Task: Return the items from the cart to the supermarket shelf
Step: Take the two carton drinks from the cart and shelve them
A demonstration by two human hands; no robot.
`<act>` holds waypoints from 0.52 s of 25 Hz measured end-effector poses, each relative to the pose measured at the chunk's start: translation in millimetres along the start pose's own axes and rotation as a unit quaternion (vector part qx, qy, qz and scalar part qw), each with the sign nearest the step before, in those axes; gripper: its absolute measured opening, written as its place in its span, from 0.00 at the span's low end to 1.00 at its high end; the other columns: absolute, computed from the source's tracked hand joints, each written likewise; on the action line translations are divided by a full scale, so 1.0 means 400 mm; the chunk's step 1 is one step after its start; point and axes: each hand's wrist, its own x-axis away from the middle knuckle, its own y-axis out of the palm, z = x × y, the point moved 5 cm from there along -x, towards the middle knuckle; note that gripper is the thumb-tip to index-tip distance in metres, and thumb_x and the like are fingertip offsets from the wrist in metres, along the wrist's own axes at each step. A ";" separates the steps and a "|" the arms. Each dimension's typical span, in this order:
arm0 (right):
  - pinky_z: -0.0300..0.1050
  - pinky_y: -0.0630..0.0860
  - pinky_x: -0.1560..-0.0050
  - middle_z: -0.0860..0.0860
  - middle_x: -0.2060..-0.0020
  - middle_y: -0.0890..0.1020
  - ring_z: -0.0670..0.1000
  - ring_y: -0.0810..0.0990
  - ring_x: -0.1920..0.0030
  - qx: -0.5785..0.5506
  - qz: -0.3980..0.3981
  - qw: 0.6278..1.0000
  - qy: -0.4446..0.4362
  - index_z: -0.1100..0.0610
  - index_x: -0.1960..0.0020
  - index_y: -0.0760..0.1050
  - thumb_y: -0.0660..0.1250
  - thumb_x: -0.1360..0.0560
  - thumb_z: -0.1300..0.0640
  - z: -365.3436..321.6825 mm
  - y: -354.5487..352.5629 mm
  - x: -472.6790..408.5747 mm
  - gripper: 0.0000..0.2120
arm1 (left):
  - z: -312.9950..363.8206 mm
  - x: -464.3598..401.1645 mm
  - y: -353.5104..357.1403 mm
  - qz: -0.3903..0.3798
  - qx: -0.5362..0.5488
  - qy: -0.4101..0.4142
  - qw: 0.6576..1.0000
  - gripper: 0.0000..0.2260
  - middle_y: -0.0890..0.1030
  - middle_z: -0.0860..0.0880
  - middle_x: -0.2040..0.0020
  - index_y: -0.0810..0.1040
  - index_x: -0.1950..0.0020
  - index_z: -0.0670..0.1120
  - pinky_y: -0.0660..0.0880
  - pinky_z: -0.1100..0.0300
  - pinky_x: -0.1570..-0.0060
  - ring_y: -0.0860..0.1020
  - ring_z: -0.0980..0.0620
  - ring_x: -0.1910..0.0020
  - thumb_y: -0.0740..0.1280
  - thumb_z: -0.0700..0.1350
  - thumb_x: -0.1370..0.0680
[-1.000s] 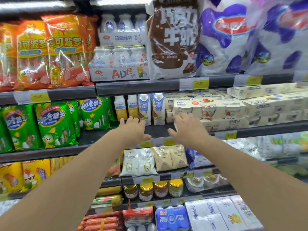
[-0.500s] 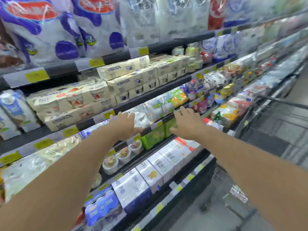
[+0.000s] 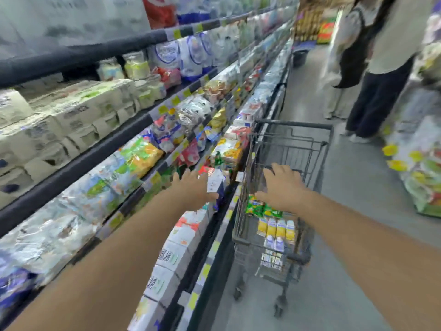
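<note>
A dark wire cart [image 3: 290, 129] stands in the aisle beside the shelf. Inside it lie a green snack bag [image 3: 259, 209], a pack of yellow bottles [image 3: 275, 228] and a pack of white bottles [image 3: 272, 252]. My right hand [image 3: 284, 186] hovers over the cart's basket, fingers spread, holding nothing. My left hand [image 3: 194, 191] is stretched out in front of the lower shelf edge [image 3: 210, 225], fingers apart and empty. The shelves [image 3: 100, 149] on the left are full of cartons and bags. The picture is blurred by motion.
A person in dark trousers [image 3: 379, 99] stands in the aisle beyond the cart. A display of bagged goods [image 3: 420, 163] lines the right side. Grey floor [image 3: 353, 199] runs between the cart and that display. White milk cartons [image 3: 176, 254] fill the bottom shelf.
My view has swung right from the shelf front to the aisle, bringing the cart into sight. Both empty hands moved right with it; the right one now hangs over the cart.
</note>
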 end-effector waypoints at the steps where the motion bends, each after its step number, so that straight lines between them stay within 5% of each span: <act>1: 0.59 0.60 0.28 0.59 0.23 0.57 0.62 0.57 0.24 -0.005 -0.007 1.000 0.026 0.58 0.23 0.57 0.58 0.23 0.36 0.038 0.009 -0.028 0.37 | 0.033 -0.059 -0.005 0.002 0.003 0.031 1.000 0.37 0.53 0.42 0.20 0.49 0.20 0.46 0.49 0.35 0.26 0.51 0.41 0.22 0.56 0.64 0.21; 13: 0.55 0.70 0.34 0.58 0.36 0.73 0.60 0.72 0.35 -0.090 -0.099 0.968 0.211 0.59 0.31 0.67 0.61 0.22 0.43 0.434 0.277 -0.229 0.26 | 0.482 -0.574 0.160 -0.054 -0.044 0.247 0.967 0.35 0.59 0.39 0.22 0.54 0.21 0.43 0.53 0.37 0.26 0.55 0.38 0.23 0.56 0.64 0.21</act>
